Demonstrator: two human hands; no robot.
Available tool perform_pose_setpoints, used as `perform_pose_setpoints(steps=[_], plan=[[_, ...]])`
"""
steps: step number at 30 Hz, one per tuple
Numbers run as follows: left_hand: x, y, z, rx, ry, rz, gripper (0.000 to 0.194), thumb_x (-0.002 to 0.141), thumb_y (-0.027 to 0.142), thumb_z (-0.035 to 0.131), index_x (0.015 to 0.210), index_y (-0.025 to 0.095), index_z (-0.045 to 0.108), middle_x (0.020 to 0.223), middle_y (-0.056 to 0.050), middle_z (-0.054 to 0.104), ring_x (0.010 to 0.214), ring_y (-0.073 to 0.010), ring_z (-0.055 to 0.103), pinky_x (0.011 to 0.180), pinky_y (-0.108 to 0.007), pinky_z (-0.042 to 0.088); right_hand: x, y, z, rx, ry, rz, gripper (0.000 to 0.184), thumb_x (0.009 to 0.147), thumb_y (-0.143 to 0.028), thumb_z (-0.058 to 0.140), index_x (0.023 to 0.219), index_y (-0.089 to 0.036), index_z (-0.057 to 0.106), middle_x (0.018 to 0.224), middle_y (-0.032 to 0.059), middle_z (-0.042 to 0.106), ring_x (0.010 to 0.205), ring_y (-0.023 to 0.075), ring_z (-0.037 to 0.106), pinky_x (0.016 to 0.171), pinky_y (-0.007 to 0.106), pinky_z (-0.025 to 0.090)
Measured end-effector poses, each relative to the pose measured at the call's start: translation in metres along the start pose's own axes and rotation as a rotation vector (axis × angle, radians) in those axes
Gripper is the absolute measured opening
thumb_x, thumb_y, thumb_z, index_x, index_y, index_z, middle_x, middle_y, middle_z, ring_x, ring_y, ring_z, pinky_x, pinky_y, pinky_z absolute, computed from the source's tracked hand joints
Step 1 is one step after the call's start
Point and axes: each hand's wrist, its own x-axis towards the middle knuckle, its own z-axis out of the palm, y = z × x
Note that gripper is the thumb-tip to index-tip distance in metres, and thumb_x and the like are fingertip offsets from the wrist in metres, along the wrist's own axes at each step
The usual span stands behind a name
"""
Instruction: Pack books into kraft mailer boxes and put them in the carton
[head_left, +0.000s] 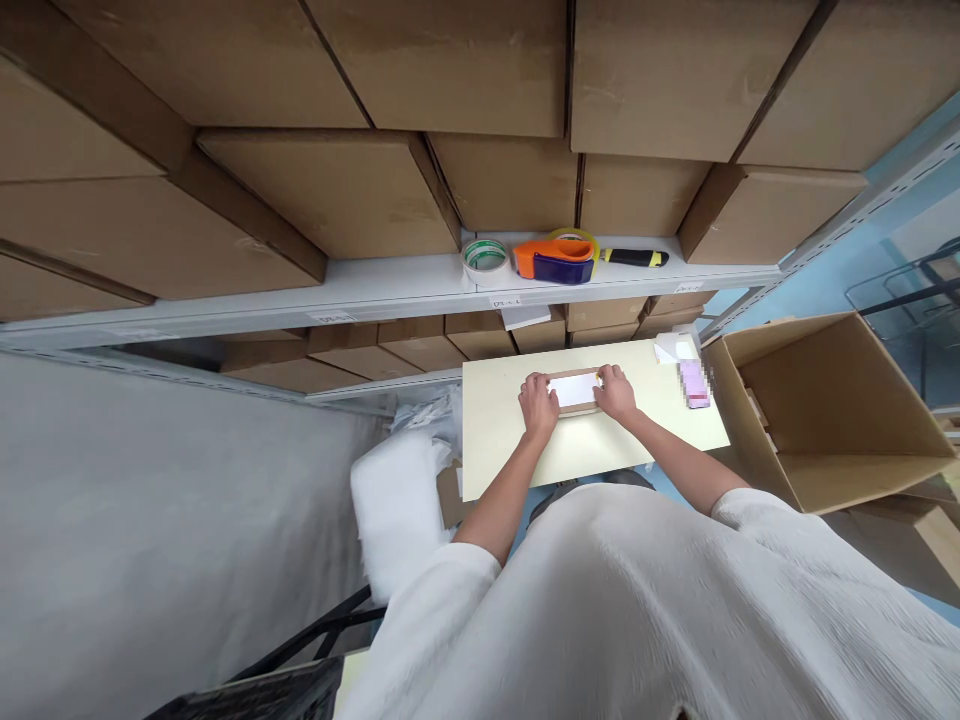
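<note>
A small brown cardboard box [577, 408] lies on the pale yellow tabletop [495, 455], with a white paper label [574, 389] over most of its upper face. My left hand [538, 406] grips the box's left end, fingers curled at the far edge and thumb near the label. At the opposite end, my right hand [616, 392] holds the box the same way, its fingertips by the label's right edge. Small yellowish bits show beside the fingers at both ends of the label. The underside of the box is hidden.
On the shelf ahead lie a tape roll [485, 258], an orange and blue tape dispenser [555, 260] and a black-yellow handled tool [636, 257]. Cartons [495, 60] fill the racks. A large open carton [847, 400] stands right; white wrapping material [397, 510] sits left.
</note>
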Motion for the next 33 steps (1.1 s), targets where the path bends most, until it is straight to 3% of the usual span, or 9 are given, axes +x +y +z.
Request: perform_pose_setpoints(steps=[3, 6, 10, 18, 26, 30, 33], plan=[[-0.007, -0.005, -0.004, 0.035, -0.178, 0.136, 0.033, 0.088, 0.011, 0.062, 0.116, 0.026, 0.071, 0.142, -0.016, 0.067, 0.146, -0.0382, 0.053, 0.129, -0.06, 0.035, -0.013, -0.001, 0.0, -0.043, -0.027, -0.195, 0.033, 0.103, -0.025, 0.051, 0.133, -0.018, 0.064, 0.141, 0.0213, 0.061, 0.131, 0.0383, 0.056, 0.109, 0.055, 0.048], [-0.013, -0.013, -0.004, 0.137, -0.361, 0.259, 0.049, 0.092, 0.017, 0.058, 0.139, 0.025, 0.068, 0.157, -0.015, 0.063, 0.159, -0.0341, 0.046, 0.136, -0.058, 0.026, -0.023, -0.001, 0.007, -0.057, -0.118, -0.391, 0.049, 0.11, -0.036, 0.046, 0.153, -0.015, 0.058, 0.166, 0.0222, 0.05, 0.157, 0.0391, 0.039, 0.127, 0.059, 0.035], [-0.016, -0.025, -0.002, 0.247, -0.43, 0.335, 0.062, 0.1, 0.026, 0.052, 0.161, 0.021, 0.054, 0.172, -0.015, 0.05, 0.169, -0.0322, 0.032, 0.14, -0.057, 0.016, -0.026, 0.003, 0.017, -0.101, -0.234, -0.474, 0.075, 0.11, -0.053, 0.047, 0.173, -0.013, 0.036, 0.183, 0.0195, 0.027, 0.171, 0.0365, 0.017, 0.138, 0.059, 0.016], [-0.017, -0.039, 0.0, 0.464, -0.435, 0.327, 0.085, 0.102, 0.042, 0.056, 0.177, 0.014, 0.026, 0.184, -0.02, 0.024, 0.174, -0.0349, 0.013, 0.14, -0.061, 0.003, -0.025, 0.009, 0.03, -0.165, -0.243, -0.374, 0.097, 0.104, -0.061, 0.052, 0.179, -0.01, 0.019, 0.185, 0.0198, 0.013, 0.173, 0.0373, 0.008, 0.14, 0.06, 0.003], [-0.027, -0.042, 0.006, 0.606, -0.336, 0.272, 0.094, 0.098, 0.029, 0.055, 0.179, 0.008, 0.011, 0.185, -0.025, 0.012, 0.174, -0.0395, 0.001, 0.137, -0.069, -0.002, -0.031, 0.004, 0.031, -0.251, -0.188, -0.215, 0.103, 0.1, -0.052, 0.057, 0.178, -0.004, 0.009, 0.185, 0.0251, 0.004, 0.173, 0.0396, 0.0, 0.138, 0.064, -0.002], [-0.025, -0.032, 0.007, 0.761, -0.404, 0.176, 0.097, 0.1, 0.034, 0.055, 0.178, 0.004, 0.006, 0.185, -0.027, 0.002, 0.173, -0.0412, -0.003, 0.138, -0.067, -0.002, -0.036, -0.002, 0.026, -0.365, -0.228, -0.103, 0.102, 0.102, -0.048, 0.056, 0.178, -0.003, 0.006, 0.185, 0.0257, -0.003, 0.173, 0.0427, -0.004, 0.136, 0.068, -0.001], [-0.018, -0.023, 0.004, 0.853, -0.479, 0.107, 0.104, 0.099, 0.042, 0.062, 0.178, 0.007, 0.005, 0.186, -0.024, -0.004, 0.173, -0.0399, -0.008, 0.139, -0.063, -0.002, -0.037, -0.006, 0.018, -0.413, -0.272, -0.067, 0.101, 0.103, -0.045, 0.056, 0.178, -0.004, 0.002, 0.185, 0.0255, -0.005, 0.172, 0.0435, 0.002, 0.136, 0.066, 0.007]])
